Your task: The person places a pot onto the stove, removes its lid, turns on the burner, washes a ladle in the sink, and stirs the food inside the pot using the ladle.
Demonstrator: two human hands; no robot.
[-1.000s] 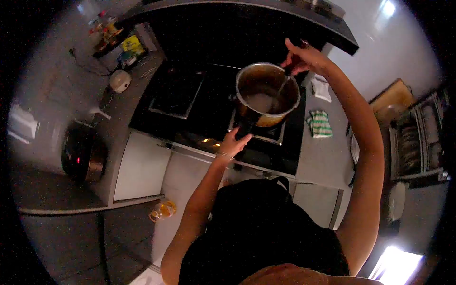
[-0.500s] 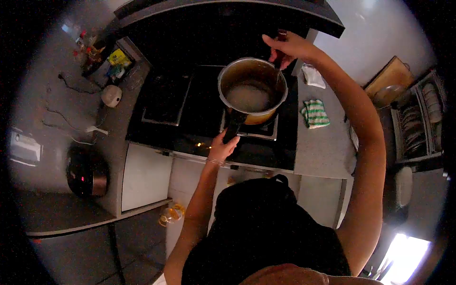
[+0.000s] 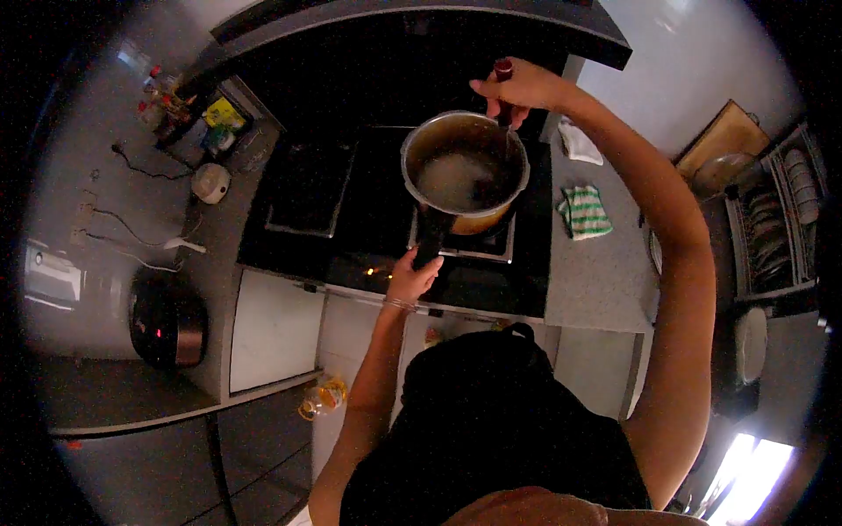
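Note:
A deep metal pot (image 3: 412, 167) stands on the right burner of the black stove (image 3: 351, 263), with pale, cloudy contents (image 3: 452, 181) at its bottom. My left hand (image 3: 412, 279) is closed around the pot's black handle (image 3: 430, 241), which points toward me. Above the pot's far right rim, my right hand (image 3: 526, 85) grips the dark reddish handle of a utensil (image 3: 503, 70). The utensil reaches down into the pot; its lower end is dark and blurred, so its kind is unclear.
Right of the stove, a green-and-white striped cloth (image 3: 585, 212) and a white cloth (image 3: 581, 142) lie on the counter. Farther right are a cutting board (image 3: 724, 140) and a dish rack (image 3: 772, 219). A rice cooker (image 3: 168, 320) sits at left; an oil bottle (image 3: 323, 397) is below.
My right hand and the utensil handle have shifted slightly left, and the utensil's dark lower end now shows inside the pot. My left hand keeps its hold on the pot handle.

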